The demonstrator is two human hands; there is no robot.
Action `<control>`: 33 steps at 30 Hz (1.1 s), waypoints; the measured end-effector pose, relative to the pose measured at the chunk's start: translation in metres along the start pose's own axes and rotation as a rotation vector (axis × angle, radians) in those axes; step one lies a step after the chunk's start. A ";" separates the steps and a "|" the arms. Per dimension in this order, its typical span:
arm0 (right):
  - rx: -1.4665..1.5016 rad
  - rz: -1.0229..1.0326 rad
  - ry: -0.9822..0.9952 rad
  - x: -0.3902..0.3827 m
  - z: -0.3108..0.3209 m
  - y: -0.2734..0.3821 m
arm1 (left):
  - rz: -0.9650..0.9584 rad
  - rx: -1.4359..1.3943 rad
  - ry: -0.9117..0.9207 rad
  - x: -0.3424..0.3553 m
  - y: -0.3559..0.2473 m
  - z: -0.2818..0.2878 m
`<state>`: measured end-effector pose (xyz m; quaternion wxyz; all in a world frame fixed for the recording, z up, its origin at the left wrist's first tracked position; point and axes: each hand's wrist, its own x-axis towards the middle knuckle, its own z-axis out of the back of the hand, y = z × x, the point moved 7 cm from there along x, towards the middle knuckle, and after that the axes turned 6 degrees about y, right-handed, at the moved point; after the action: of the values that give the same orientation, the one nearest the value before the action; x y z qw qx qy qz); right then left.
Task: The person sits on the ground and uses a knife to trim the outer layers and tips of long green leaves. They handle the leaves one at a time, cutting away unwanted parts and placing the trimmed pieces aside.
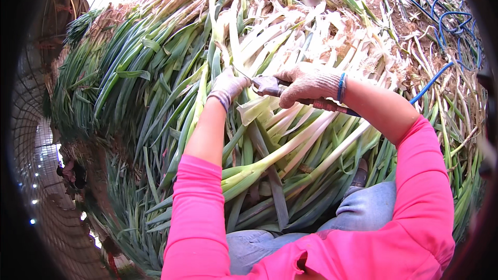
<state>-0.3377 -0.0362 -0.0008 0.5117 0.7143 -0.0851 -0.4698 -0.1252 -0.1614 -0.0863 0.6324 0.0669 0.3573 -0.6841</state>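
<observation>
My left hand (230, 84), in a pale knit glove, is closed at the base of an upright pale-green leek stalk (221, 33), among loose leeks. Just to its right my gloved right hand (310, 85) grips a hand tool (267, 87) with a metal head and long dark handles, whose head nearly touches my left hand. A heap of pale leek shanks with dry roots (355, 46) lies beyond and under both hands. Long green leaves (129, 88) spread to the left and beneath my arms.
A loop of blue hose (446, 15) lies on leeks and soil at the right. My bent knee (365, 207) and dark boot (360, 173) are at the lower right of the leeks. A mesh wall (33, 150) runs along the far left.
</observation>
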 end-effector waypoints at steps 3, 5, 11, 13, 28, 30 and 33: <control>-0.081 0.117 -0.109 0.023 0.016 -0.001 | -0.047 -0.159 0.047 -0.017 0.025 -0.014; -0.053 0.026 -0.151 0.023 0.028 -0.004 | -0.062 -0.434 0.233 -0.052 0.002 -0.023; 0.023 0.079 -0.256 0.068 0.068 -0.007 | -0.040 -0.669 0.230 -0.087 0.037 -0.029; -0.051 0.066 -0.370 0.076 0.085 -0.005 | -0.020 -0.658 0.227 -0.094 0.035 -0.025; -0.220 -0.109 0.009 -0.025 -0.025 -0.011 | 0.057 -0.848 -0.049 -0.101 0.050 0.001; -0.166 -0.115 -0.009 -0.016 -0.020 -0.001 | 0.112 -0.957 -0.078 -0.103 0.064 0.002; -0.131 -0.049 -0.118 0.015 0.008 0.000 | 0.109 -1.012 -0.061 -0.097 0.062 -0.008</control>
<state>-0.3357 -0.0506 -0.0098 0.5398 0.6521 -0.0666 -0.5282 -0.0528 -0.0735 -0.0646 0.6307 -0.2492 0.6211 -0.3929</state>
